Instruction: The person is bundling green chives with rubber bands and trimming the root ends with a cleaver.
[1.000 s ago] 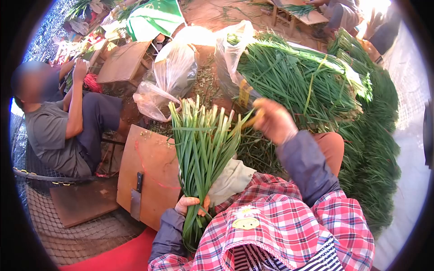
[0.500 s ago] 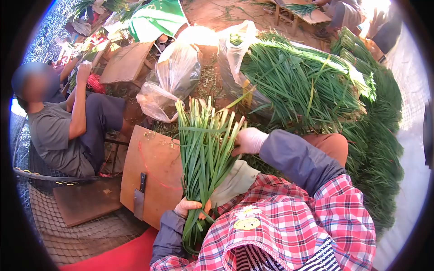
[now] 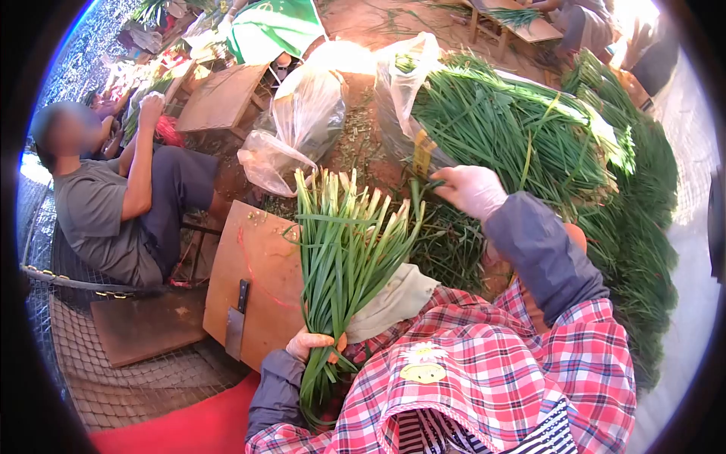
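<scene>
A thick bunch of garlic chives (image 3: 344, 253) lies across my lap, pale cut ends up and leaf tips down by my left arm. My left hand (image 3: 314, 345) is wrapped round the lower, leafy part. To the right of the pale ends, my right hand (image 3: 475, 192), in a thin whitish glove, has its fingers pinched together. A bit of dark green leaf shows at its fingertips, just below a yellow-marked strip (image 3: 422, 155) on the clear plastic bag. A grey cloth (image 3: 397, 299) lies under the bunch on my lap.
A wooden board (image 3: 261, 280) with a cleaver (image 3: 237, 321) on it stands to my left. Ahead is a knotted plastic bag (image 3: 306, 113). A large chive heap (image 3: 507, 129) is at right, more chives (image 3: 643, 227) beyond. A co-worker (image 3: 113, 189) sits at left.
My right hand has moved away from the bunch, up and to the right, toward the plastic bag. My left hand keeps its hold on the bunch. The view has shifted slightly.
</scene>
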{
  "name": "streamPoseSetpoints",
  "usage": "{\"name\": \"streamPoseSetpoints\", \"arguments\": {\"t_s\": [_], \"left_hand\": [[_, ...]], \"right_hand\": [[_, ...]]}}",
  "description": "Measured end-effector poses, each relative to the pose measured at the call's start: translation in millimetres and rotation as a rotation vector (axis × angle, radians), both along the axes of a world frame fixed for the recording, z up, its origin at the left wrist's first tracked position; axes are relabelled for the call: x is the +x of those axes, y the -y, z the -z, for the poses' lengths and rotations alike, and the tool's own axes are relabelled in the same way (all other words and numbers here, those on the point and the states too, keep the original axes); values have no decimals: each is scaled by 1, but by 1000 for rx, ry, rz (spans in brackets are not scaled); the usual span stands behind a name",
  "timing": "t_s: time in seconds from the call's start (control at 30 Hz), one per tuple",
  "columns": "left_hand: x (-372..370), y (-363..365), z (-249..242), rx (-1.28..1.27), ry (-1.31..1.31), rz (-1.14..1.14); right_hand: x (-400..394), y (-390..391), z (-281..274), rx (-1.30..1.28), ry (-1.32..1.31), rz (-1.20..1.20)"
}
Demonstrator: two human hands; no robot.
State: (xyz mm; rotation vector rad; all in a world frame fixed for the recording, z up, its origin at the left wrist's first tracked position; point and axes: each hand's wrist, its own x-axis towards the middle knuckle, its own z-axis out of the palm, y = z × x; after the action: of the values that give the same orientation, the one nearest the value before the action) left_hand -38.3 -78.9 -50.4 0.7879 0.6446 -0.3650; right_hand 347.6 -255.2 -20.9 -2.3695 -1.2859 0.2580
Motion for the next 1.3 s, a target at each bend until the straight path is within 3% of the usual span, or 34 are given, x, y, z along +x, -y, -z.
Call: {"name": "streamPoseSetpoints", "arguments": {"t_s": [0.03, 0.07, 0.2, 0.27, 0.37, 0.4, 0.57, 0.7, 0.93, 1.07, 1.13, 1.17, 1.23, 1.27, 1.3], "left_hand": [[2, 0, 0, -5, 7, 3], [3, 1, -1, 9, -3, 8], [6, 2, 1, 29, -7, 24], [6, 4, 3, 22, 5, 26], [6, 4, 2, 14, -14, 15], [11, 3, 1, 13, -17, 16], [20, 4, -19, 125, -99, 93], [22, 5, -26, 169, -114, 113], [25, 13, -24, 214, -27, 97], [13, 14, -16, 257, -16, 87], [11, 18, -15, 278, -27, 62], [10, 20, -15, 311, -25, 56], [10, 24, -12, 381, -13, 49], [13, 25, -12, 405, 18, 36], [15, 29, -12, 421, 44, 20]], "right_hand": [[-15, -10, -8, 168, -171, -49], [-34, -20, -30, 165, -472, -51], [-66, -56, -17, -296, -308, -216], [-76, -62, 0, -243, -241, -185], [-79, -64, -6, -238, -634, -275], [-85, -64, -4, -199, -953, -206], [-79, -55, 12, -207, -1250, -147], [-93, -39, 19, 18, -1550, 90], [-68, -16, 26, 462, -1744, 263], [7, 14, 1, 1073, -1564, 647], [31, 28, 7, 920, -1245, 491], [35, 30, 18, 550, -1107, 307], [18, 27, 37, -228, -267, 74], [7, 31, 37, -303, -11, 40], [1, 24, 19, -105, -491, 149]]}}
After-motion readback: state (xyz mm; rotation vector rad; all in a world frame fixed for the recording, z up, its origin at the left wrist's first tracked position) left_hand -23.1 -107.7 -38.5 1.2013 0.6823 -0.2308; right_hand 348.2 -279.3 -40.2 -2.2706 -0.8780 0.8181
